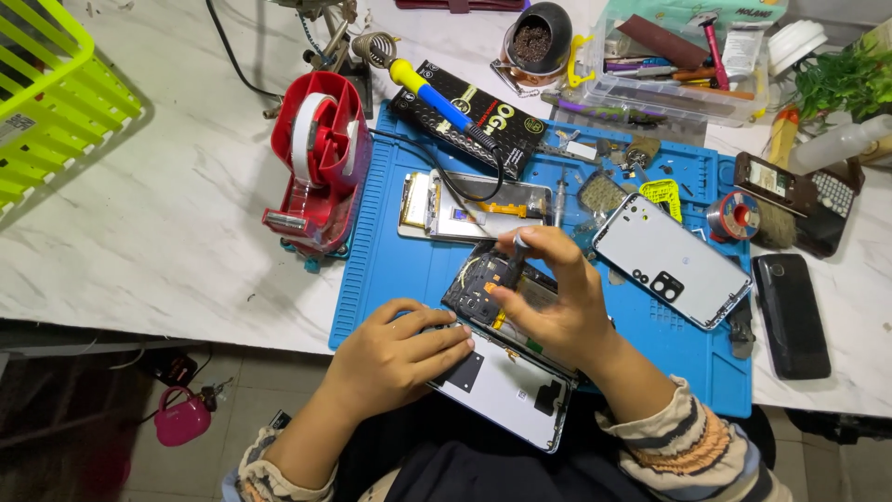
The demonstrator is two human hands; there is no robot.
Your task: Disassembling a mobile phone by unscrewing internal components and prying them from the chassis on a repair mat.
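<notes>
An opened smartphone [506, 381] lies on the blue work mat [390, 270], its circuit board and white inner plate exposed. My left hand [395, 358] rests flat on the phone's left edge, pressing it down. My right hand [553, 297] grips a small screwdriver [514, 260] upright, its tip on the phone's dark upper board. A removed white back cover [669, 258] lies to the right on the mat. Another opened phone frame [474, 206] lies behind.
A red tape dispenser [318, 158] stands at the mat's left corner. A soldering iron [437, 98] lies on a black box. Behind are a clear tool tray [669, 84], solder spool [736, 216], two dark phones [790, 311] at right, and a green basket [46, 102] far left.
</notes>
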